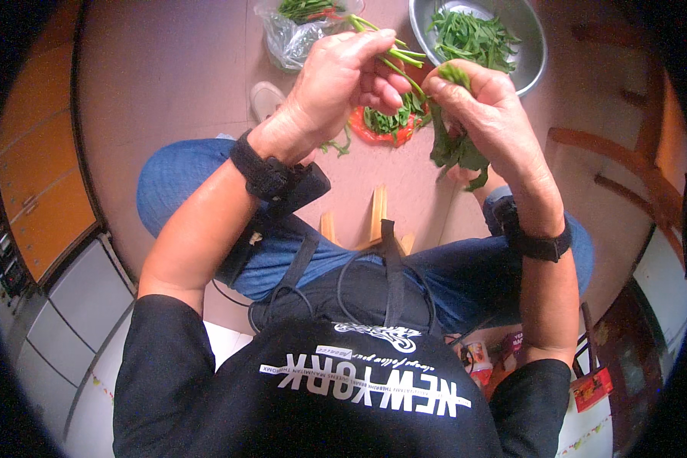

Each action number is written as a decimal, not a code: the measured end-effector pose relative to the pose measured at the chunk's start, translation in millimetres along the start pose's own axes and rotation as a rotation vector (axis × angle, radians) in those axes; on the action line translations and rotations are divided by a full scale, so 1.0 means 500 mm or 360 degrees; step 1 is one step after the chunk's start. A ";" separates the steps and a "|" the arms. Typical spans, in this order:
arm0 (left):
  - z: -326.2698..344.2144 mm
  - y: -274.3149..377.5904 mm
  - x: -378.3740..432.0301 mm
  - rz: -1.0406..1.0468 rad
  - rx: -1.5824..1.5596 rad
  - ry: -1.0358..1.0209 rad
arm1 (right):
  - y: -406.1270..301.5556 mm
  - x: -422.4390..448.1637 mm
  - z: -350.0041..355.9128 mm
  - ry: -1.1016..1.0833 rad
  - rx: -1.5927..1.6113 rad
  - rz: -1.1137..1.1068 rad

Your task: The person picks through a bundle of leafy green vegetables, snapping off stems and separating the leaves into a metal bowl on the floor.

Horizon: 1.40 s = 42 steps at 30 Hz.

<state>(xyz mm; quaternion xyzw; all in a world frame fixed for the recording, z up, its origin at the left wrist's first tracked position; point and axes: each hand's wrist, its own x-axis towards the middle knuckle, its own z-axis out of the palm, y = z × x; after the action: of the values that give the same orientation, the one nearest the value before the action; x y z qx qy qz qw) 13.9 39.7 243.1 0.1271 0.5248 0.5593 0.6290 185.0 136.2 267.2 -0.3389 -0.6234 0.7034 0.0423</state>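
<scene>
My left hand [352, 80] grips several thin green stems [398, 52] between thumb and fingers. Opposite it, my right hand [484, 103] pinches a green leafy piece [458, 150], whose dark leaves hang below the fingers; one stem spans the two hands. Behind my right hand a round metal basin [537, 68] holds loose green leaves [472, 40]. Beyond my left hand, a clear plastic bag [289, 43] contains leafy greens [306, 8]. On the floor below the hands, more leaves [392, 121] lie on a red plastic bag [372, 135].
A wooden stool [378, 214] shows between my legs. Brown wooden furniture [612, 143] stands at the right, an orange-brown cabinet [46, 172] at the left. A light shoe [265, 98] and a small green scrap [338, 147] are on the floor.
</scene>
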 end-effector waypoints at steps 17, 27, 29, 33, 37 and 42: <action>0.026 -0.006 -0.012 -0.0019 0.0243 -0.0144 | 0.005 0.000 0.003 0.0387 0.0314 0.0062; -0.015 -0.032 -0.014 -0.0093 0.0517 -0.0152 | -0.003 -0.003 -0.002 -0.0109 -0.0603 0.0112; -0.012 -0.029 -0.013 -0.0103 0.0524 -0.0130 | 0.014 0.002 -0.005 0.0217 -0.0406 -0.0052; -0.028 -0.013 -0.014 0.0037 0.0414 -0.0072 | 0.019 0.008 -0.031 0.0425 -0.0194 -0.0033; -0.061 -0.006 -0.010 -0.0013 0.0643 0.0095 | 0.038 0.014 -0.059 0.0547 -0.0065 -0.0027; -0.162 -0.046 0.000 -0.0293 0.1649 0.0298 | 0.050 0.020 -0.062 0.0524 0.0056 -0.0089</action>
<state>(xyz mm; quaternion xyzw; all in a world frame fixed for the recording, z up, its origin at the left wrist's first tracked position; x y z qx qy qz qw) -38.3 -2.6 192.1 0.3239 0.7951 0.1783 0.4808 202.8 161.8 240.5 -0.4313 -0.6047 0.6478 0.1692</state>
